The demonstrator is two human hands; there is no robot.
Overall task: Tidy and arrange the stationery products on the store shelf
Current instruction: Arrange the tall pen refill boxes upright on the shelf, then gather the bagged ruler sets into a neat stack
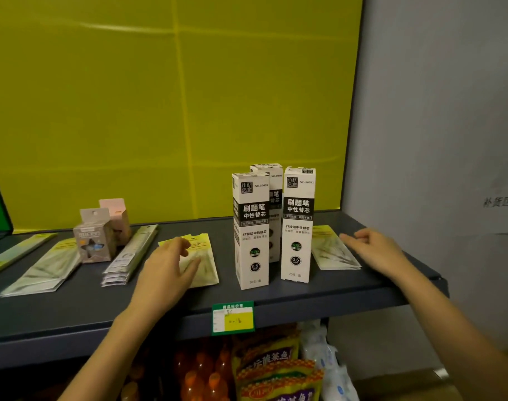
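Three refill boxes (251,227) stand upright, grouped at right. At left, flat packets (41,270) lie askew, unsorted. The left hand (166,273) and right hand (377,253): fingers loosely apart, gripping nothing.

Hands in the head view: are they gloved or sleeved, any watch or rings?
Both bare: no gloves on the left hand or right hand. The left forearm and right forearm show no sleeve; no watch, bracelet or ring is visible.
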